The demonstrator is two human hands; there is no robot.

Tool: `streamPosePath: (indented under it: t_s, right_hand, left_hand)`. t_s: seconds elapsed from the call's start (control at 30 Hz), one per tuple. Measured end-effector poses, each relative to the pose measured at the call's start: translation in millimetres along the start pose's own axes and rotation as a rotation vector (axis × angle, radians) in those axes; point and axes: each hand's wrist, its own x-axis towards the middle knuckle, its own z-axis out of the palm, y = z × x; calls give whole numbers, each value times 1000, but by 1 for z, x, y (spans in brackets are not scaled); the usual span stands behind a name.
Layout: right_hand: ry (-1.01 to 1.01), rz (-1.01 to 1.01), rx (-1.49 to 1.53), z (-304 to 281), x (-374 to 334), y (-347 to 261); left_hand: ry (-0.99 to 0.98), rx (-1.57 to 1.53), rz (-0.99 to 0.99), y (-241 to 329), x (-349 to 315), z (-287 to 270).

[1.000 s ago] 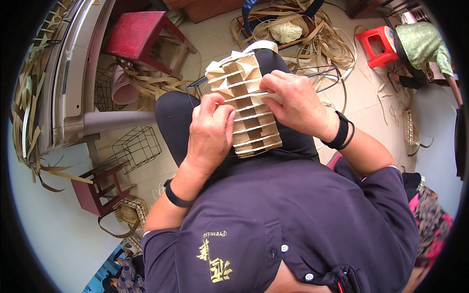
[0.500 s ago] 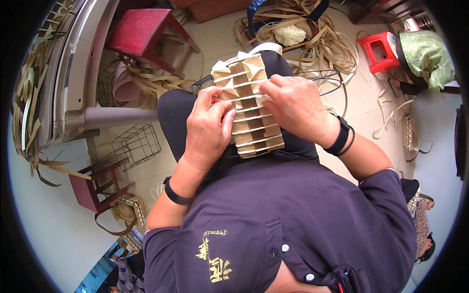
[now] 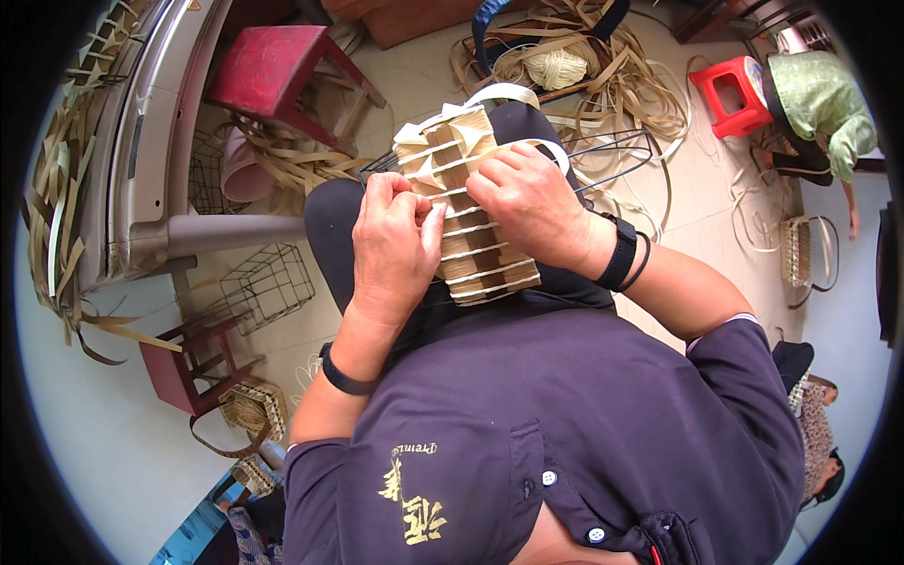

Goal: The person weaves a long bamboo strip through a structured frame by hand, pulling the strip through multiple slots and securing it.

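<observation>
A small woven basket (image 3: 481,257) rests across my lap, made of tan flat strips crossed by several cream bands, with folded cream strip points at its far end. My left hand (image 3: 394,243) is closed at the basket's left edge, thumb and fingers pinched together over it. Across the bands lies my right hand (image 3: 539,205), its fingers curled and closed at the middle of the basket. A cream strip (image 3: 543,148) loops out from behind the right hand's fingers. The fingertips of both hands are partly hidden.
Loose tan strips and a cream ball of cord (image 3: 557,68) lie on the far floor. A red wooden stool (image 3: 268,71) stands far left, above a wire frame (image 3: 268,285). At right, a person in green (image 3: 819,104) sits by a red plastic stool (image 3: 725,97).
My right hand has moved left across the basket, and the cream strip's loop now shows beside it. My left hand and the basket have shifted slightly left. The person in green has reached an arm out.
</observation>
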Motion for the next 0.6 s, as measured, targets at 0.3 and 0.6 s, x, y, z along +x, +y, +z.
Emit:
streamPosePath:
  t_s: [0.3, 0.6]
  right_hand:
    - [17, 59, 7, -1, -2, -3]
    - [256, 289, 253, -56, 2, 17]
  left_hand:
    - [24, 50, -152, 10, -1, 5]
    - [65, -263, -204, 7, -5, 0]
